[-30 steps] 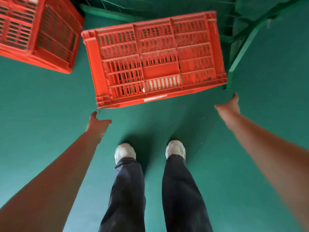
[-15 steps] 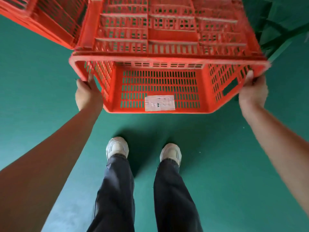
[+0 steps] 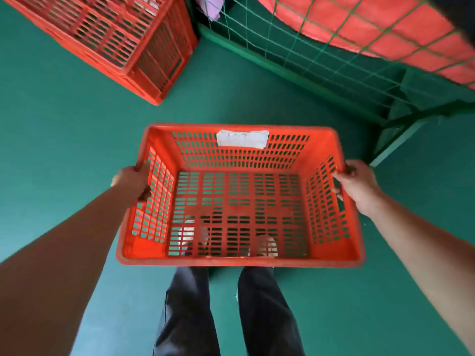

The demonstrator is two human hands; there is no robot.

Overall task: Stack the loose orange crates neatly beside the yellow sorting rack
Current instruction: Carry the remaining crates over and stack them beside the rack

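Open green floor (image 3: 59, 140) is seen left of the held crate (image 3: 239, 199) and ahead of it. The far left is blocked by a second orange crate (image 3: 120, 42), the far right by a green mesh cage (image 3: 303, 73), whose frame leg (image 3: 395, 142) is found near the right hand (image 3: 359, 187). A narrow floor gap is seen between crate and cage.

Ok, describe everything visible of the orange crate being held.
The orange crate looks like moulded plastic: rectangular, with slotted walls and base and a thick rim. A white label sits on its far wall. It is empty, open side up, held above the green floor in front of the person's legs. The left hand grips its left rim, the right hand its right rim.
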